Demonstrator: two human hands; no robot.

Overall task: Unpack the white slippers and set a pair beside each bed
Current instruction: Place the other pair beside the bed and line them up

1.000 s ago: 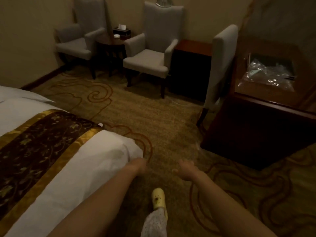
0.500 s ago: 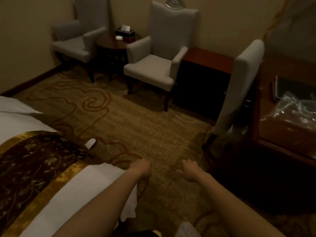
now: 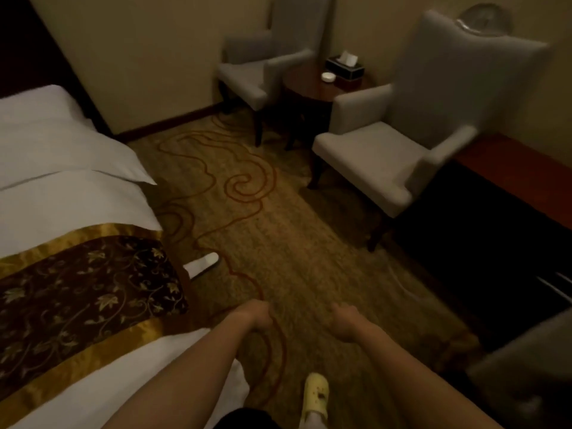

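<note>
Status at the bedside:

- Left hand (image 3: 257,317) and right hand (image 3: 345,323) are both out in front, low over the carpet (image 3: 278,236). Fingers hang loosely curled and nothing shows in either, so I read both as empty. They're blurry, so that's not certain.
- One white slipper (image 3: 201,264) lies flat on the carpet, touching or just beside the right edge of the bed (image 3: 77,205), level with the far edge of the gold-and-brown runner (image 3: 86,283). The inner end is hidden by the mattress edge. Can't tell whether its mate is tucked behind there.
- My guess on the placement: it's tight to the bed side so a guest can step straight into it, and it stays out of the walkway between bed and near armchair (image 3: 387,162).
- The person's yellow clog (image 3: 315,394) is planted near, short of the slipper.
- Far side: second armchair (image 3: 257,72), tissue box (image 3: 345,68) on the round counter (image 3: 309,88) between the chairs. Dark cabinet (image 3: 495,218) at right.
- No slipper packs or wrappers in view, and no second bed.

Judgement: this bed is at least partly served. The pair needs confirming, and with empty hands the next pair has to be fetched.
</note>
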